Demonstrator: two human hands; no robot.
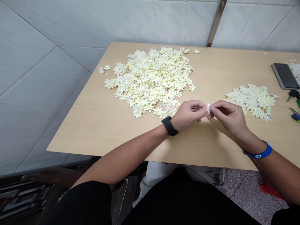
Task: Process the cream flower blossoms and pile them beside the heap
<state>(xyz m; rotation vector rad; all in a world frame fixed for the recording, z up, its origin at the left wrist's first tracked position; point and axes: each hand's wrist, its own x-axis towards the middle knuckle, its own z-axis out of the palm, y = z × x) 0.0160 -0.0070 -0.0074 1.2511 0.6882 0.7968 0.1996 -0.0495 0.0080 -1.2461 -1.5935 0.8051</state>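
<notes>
My left hand [189, 114] and my right hand [228, 117] meet just above the wooden table [98, 125], both pinching one small white fabric flower [208, 108] between their fingertips. A black watch sits on my left wrist and a blue band on my right. A large heap of cream and white fabric flowers [152, 79] lies beyond my left hand. A smaller pile of the same flowers [254, 100] lies just past my right hand.
A dark phone [284, 76] lies at the table's right edge, with keys [292, 93] and a small blue tool [294, 114] near it. A white tiled wall runs along the left and back. A metal strip [215, 23] stands behind the table.
</notes>
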